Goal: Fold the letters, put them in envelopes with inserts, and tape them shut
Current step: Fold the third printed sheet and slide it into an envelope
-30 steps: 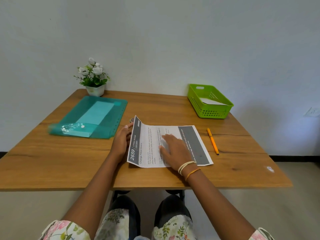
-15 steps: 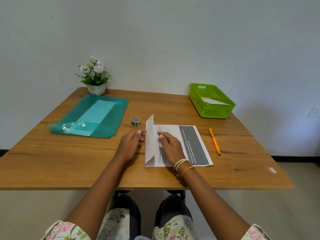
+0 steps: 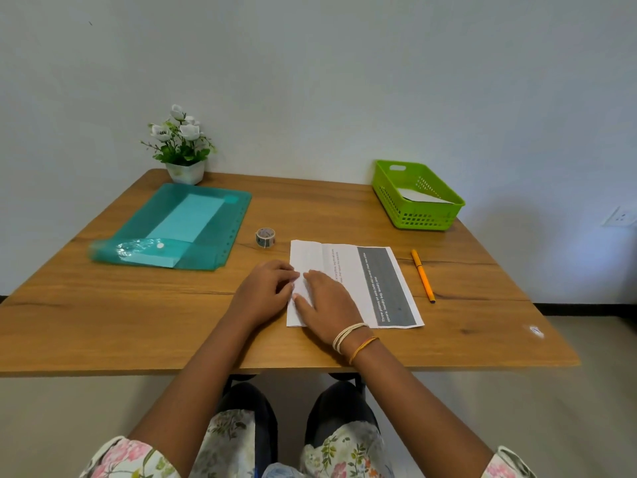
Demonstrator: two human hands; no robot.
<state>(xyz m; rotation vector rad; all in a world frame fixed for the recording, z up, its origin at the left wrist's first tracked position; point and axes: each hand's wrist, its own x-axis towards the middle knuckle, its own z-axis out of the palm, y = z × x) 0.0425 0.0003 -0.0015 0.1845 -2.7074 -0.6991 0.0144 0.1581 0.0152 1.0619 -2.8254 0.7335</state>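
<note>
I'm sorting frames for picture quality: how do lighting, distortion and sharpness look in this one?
Head view: soft, even light; a faint shadow on the wall right of the green basket. Wide-angle bending curves the table edges. The near end of the teal folder looks smeared, with glare on its plastic. Letter print is only partly legible.

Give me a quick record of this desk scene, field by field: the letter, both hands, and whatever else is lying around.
letter: white sheet, left flap folded over, flat on the wooden table
left hand: fingertips at the folded left edge
right hand: flat on the folded flap, pressing
tape roll: behind the letter's left corner, apart from it
pen: orange, right of the letter
basket: green, far right, white paper inside
folder: teal, translucent, far left
plant: white flowers, back left corner
</note>
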